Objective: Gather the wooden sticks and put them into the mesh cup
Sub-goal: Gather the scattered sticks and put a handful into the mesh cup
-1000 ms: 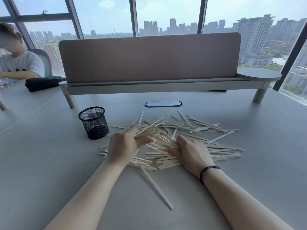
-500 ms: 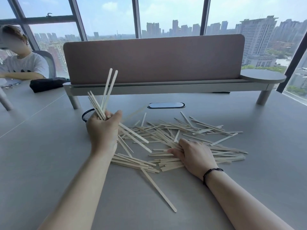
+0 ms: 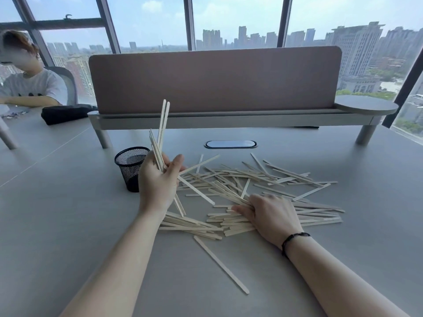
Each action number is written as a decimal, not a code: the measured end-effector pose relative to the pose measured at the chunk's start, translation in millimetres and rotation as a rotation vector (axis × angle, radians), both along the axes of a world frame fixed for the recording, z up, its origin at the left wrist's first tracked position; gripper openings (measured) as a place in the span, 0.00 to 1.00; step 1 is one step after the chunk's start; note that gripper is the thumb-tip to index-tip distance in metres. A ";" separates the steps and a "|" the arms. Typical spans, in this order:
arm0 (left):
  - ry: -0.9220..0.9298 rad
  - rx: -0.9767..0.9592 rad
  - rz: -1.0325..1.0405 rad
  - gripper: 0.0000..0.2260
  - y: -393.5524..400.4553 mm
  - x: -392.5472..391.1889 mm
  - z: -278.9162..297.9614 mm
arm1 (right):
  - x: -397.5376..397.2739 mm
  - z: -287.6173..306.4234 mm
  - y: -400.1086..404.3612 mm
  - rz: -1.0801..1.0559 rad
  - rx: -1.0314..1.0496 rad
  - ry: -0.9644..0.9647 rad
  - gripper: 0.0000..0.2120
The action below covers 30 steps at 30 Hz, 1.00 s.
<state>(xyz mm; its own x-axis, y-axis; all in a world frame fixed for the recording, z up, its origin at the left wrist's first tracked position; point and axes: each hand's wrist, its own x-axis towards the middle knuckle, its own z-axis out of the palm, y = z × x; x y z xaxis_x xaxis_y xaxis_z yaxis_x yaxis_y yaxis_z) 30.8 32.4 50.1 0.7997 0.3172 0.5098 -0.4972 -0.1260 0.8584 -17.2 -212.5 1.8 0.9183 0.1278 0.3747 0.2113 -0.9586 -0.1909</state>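
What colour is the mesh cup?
Black, seen clearly in the head view: the mesh cup.

- I see pale, cream-coloured wooden sticks (image 3: 263,179).
- Black mesh cup (image 3: 131,169), fine grid pattern.
- Plain matt grey table (image 3: 68,225).
- Dusty pink-brown divider panel (image 3: 215,81).
- Black wristband (image 3: 294,239) on my right arm.

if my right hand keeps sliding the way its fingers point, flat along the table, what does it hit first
More of the loose wooden sticks. The right hand lies flat on the pile, fingers aimed left, towards the left hand with its raised bundle. The mesh cup stands beyond; depth is uncertain.
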 end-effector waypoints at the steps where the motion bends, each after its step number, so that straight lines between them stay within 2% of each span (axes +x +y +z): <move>1: -0.016 0.015 0.008 0.15 -0.7 -0.7 0.7 | 0.1 0.2 0.4 -0.003 -0.013 -0.011 0.30; 6: 0.028 0.034 0.067 0.16 2.4 -2.7 -5.7 | 2.0 -2.8 -1.7 -0.008 0.026 -0.086 0.33; 11: 0.077 -0.026 -0.039 0.18 0.2 -2.2 -16.9 | 1.2 -4.1 -5.7 -0.018 0.074 -0.220 0.35; 15: 0.075 -0.067 -0.074 0.16 2.3 0.7 -19.2 | -3.3 -0.3 -4.0 -0.021 0.157 -0.213 0.38; 21: 0.044 -0.094 -0.044 0.12 -0.3 -0.2 -17.5 | -11.7 11.0 2.1 0.028 0.239 -0.182 0.35; 25: 0.086 -0.204 -0.135 0.14 -2.5 -6.1 -10.5 | -9.3 34.3 16.8 0.067 0.378 -0.151 0.32; 30: 0.100 -0.174 -0.174 0.20 -4.8 -12.2 -6.8 | 2.1 56.5 48.1 0.134 0.691 -0.084 0.25</move>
